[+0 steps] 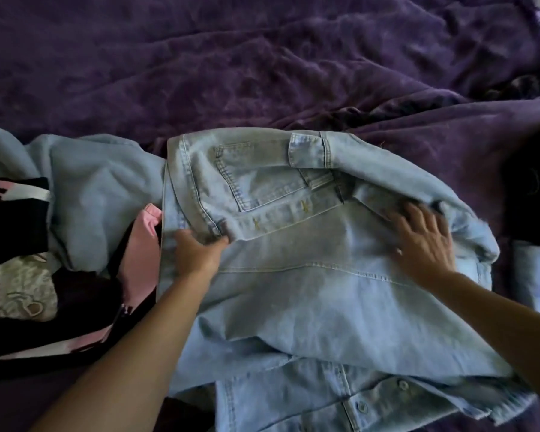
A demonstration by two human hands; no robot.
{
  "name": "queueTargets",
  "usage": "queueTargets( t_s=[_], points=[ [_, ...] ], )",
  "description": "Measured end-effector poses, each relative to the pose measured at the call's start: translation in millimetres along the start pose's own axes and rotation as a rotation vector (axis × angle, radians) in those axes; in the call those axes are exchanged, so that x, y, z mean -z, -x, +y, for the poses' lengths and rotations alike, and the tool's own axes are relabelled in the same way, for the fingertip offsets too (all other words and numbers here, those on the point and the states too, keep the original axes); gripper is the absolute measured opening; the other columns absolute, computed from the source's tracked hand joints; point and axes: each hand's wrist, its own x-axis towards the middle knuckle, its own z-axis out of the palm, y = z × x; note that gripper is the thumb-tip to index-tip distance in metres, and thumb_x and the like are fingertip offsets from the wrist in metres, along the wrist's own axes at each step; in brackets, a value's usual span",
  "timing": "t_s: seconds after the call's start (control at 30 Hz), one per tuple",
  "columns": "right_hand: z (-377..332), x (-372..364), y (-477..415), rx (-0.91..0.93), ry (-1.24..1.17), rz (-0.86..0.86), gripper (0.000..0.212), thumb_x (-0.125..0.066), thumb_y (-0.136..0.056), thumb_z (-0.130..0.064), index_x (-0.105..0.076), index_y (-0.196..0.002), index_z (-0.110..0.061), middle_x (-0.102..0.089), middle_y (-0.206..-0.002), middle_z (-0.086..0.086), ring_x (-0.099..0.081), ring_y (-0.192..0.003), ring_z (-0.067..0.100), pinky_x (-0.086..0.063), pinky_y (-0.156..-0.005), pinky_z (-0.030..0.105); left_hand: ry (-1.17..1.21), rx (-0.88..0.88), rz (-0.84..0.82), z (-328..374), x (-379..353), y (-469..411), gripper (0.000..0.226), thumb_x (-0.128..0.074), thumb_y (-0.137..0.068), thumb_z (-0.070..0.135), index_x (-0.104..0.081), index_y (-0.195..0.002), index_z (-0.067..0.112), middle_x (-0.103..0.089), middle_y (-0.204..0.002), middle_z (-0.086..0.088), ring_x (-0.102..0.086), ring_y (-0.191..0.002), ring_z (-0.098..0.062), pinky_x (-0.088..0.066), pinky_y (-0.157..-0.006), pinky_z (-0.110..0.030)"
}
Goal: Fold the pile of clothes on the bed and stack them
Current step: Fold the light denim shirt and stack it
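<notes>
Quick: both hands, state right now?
Left hand: pinches a fold of the denim jacket.
Right hand: open, fingers spread flat on the jacket.

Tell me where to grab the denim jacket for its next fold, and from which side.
Probably the bunched sleeve at the right edge of the denim jacket, coming from the right: it bulges past the flat body, and the left hand grips the left fold.
</notes>
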Motion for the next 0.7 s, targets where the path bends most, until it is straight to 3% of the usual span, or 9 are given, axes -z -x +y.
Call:
queueTargets(
  t_s=[0.1, 0.13, 0.2, 0.3, 0.37, 0.43, 0.47, 0.57, 0.7],
  points=[
    [24.7, 2.8, -13.2, -0.1, 0.017, 0.113, 0.035, -0.062, -0.076, -0.023, -0.068, -0.108, -0.009, -0.063, -0.106, 0.017, -0.055, -0.101, 0.039, -0.037, -0.092, 0.05, 0.055, -0.025, 0.013, 9.6, -10.1, -2.3, 0.009, -0.074, -0.072, 0.008, -0.071, -0.08, 0.004, -0.07, -0.075, -0.014, -0.062, -0.066, -0.021, -0.046, -0.062, -0.027],
    [26.2, 10.2, -19.7, -0.137, -0.029, 0.154, 0.032, -0.054, -0.079, -0.026, -0.069, -0.101, -0.009, -0.066, -0.098, 0.016, -0.058, -0.095, 0.039, -0.038, -0.088, 0.048, 0.055, -0.039, 0.018, 12.9, -8.5, -3.6, 0.007, -0.073, -0.073, 0.009, -0.072, -0.078, 0.003, -0.068, -0.068, -0.012, -0.058, -0.059, -0.018, -0.044, -0.057, -0.025],
    [27.5, 27.8, -27.4, -0.201, -0.202, 0.232, 0.033, -0.047, -0.082, -0.028, -0.069, -0.101, -0.012, -0.07, -0.096, 0.018, -0.061, -0.09, 0.04, -0.039, -0.086, 0.045, 0.079, -0.01, 0.021, 17.4, -1.3, -6.2, 0.02, -0.076, -0.074, 0.021, -0.07, -0.082, 0.003, -0.064, -0.065, -0.006, -0.056, -0.057, -0.018, -0.048, -0.055, -0.028],
    [38.1, 52.7, -22.1, -0.277, -0.448, 0.373, 0.033, -0.045, -0.086, -0.033, -0.064, -0.107, -0.017, -0.069, -0.092, 0.023, -0.062, -0.084, 0.045, -0.046, -0.075, 0.043, 0.024, 0.048, -0.019, 22.5, 3.6, 8.3, 0.051, -0.083, -0.068, 0.036, -0.057, -0.101, 0.008, -0.062, -0.093, -0.014, -0.06, -0.08, -0.026, -0.049, -0.065, -0.037],
    [47.5, 62.1, -10.4, -0.287, -0.493, 0.418, 0.033, -0.042, -0.086, -0.035, -0.06, -0.108, -0.018, -0.067, -0.088, 0.025, -0.062, -0.082, 0.044, -0.046, -0.071, 0.043, -0.427, -0.142, -0.025, 21.1, -4.7, 25.1, 0.067, -0.084, -0.065, 0.038, -0.046, -0.116, 0.016, -0.051, -0.116, -0.017, -0.053, -0.106, -0.034, -0.047, -0.081, -0.041],
    [56.9, 64.9, 1.8, -0.245, -0.445, 0.441, 0.029, -0.043, -0.086, -0.032, -0.059, -0.107, -0.02, -0.066, -0.085, 0.024, -0.062, -0.078, 0.044, -0.046, -0.068, 0.042, -0.812, -0.408, 0.025, 17.5, -14.3, 35.1, 0.055, -0.073, -0.078, 0.033, -0.047, -0.124, 0.021, -0.042, -0.128, -0.017, -0.042, -0.118, -0.038, -0.043, -0.092, -0.048],
    [61.9, 64.3, 8.0, -0.2, -0.39, 0.446, 0.026, -0.046, -0.086, -0.029, -0.059, -0.106, -0.02, -0.067, -0.085, 0.022, -0.062, -0.077, 0.043, -0.046, -0.067, 0.042, -0.889, -0.491, 0.059, 19.0, -14.6, 33.6, 0.042, -0.065, -0.085, 0.026, -0.053, -0.125, 0.02, -0.042, -0.129, -0.017, -0.041, -0.118, -0.038, -0.042, -0.093, -0.048],
    [79.5, 54.9, 20.0, -0.035, -0.23, 0.501, 0.019, -0.052, -0.086, -0.019, -0.062, -0.101, -0.015, -0.066, -0.084, 0.015, -0.06, -0.07, 0.041, -0.046, -0.066, 0.04, -0.887, -0.639, 0.134, 22.6, 3.7, 15.1, 0.027, -0.053, -0.09, 0.008, -0.066, -0.114, 0.011, -0.052, -0.117, -0.019, -0.049, -0.107, -0.039, -0.043, -0.087, -0.048],
    [89.9, 44.0, 36.8, 0.159, -0.15, 0.508, 0.019, -0.051, -0.089, -0.02, -0.066, -0.095, -0.009, -0.067, -0.08, 0.012, -0.064, -0.071, 0.035, -0.044, -0.069, 0.041, -0.879, -0.85, 0.272, 16.6, 57.6, 3.2, 0.016, -0.064, -0.078, 0.001, -0.062, -0.094, -0.002, -0.056, -0.094, -0.025, -0.054, -0.089, -0.043, -0.045, -0.072, -0.051]
  ],
)
